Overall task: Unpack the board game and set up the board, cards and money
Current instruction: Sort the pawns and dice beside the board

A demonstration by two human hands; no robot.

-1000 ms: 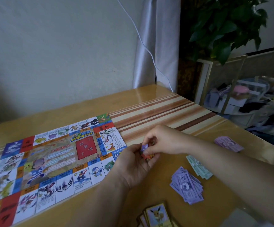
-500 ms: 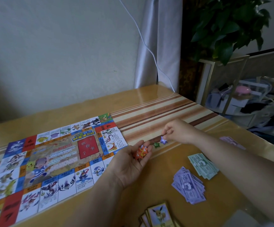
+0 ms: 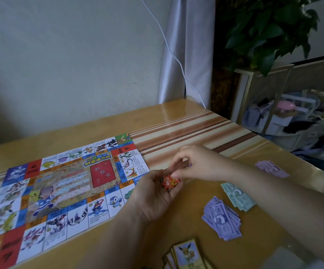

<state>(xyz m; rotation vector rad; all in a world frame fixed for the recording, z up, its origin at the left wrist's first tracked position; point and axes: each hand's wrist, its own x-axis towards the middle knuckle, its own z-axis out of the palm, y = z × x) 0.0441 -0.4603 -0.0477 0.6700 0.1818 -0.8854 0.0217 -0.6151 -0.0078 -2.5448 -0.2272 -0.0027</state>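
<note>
Both hands meet over the counter [image 3: 176,121], just off the board's right edge. Left hand [image 3: 153,193] is palm up, fingers curled around a small clump of orange tokens [image 3: 169,183]; a number is printed on the top one. Right hand [image 3: 198,164] comes in from the right, fingers bent down, fingertips [image 3: 175,174] pinching the top of the same clump. Can't tell how many tokens, they overlap. Board [image 3: 60,191] lies unfolded and flat on the left of the counter, with a red rectangle near its centre. Money is right of the hands in three loose piles, none touching the board: purple notes [image 3: 222,218] nearest, green notes [image 3: 237,195] just behind them, a paler purple pile [image 3: 271,168] further right. Card stack [image 3: 188,255] sits at the near edge, face up and slightly fanned, with a fox-like creature on top.
</note>
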